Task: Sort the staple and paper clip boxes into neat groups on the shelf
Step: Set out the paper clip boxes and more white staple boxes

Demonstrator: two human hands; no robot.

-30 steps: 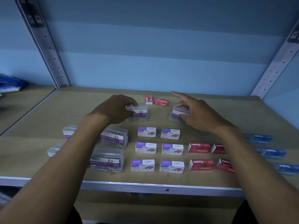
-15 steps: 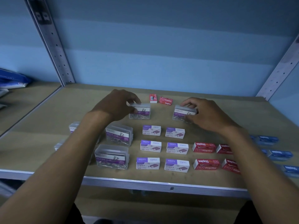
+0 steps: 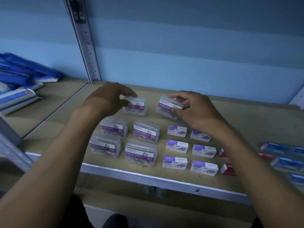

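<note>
Left hand [image 3: 111, 97] pinching upright clip box [image 3: 136, 106], right hand [image 3: 195, 109] gripping tilted clip box [image 3: 167, 106]

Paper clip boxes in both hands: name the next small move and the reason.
Probably set the right hand's tilted paper clip box down behind the right column of the clear-box group, beside the left hand's paper clip box. It sits behind the white staple boxes, apart from the group; that would give a third row.
</note>
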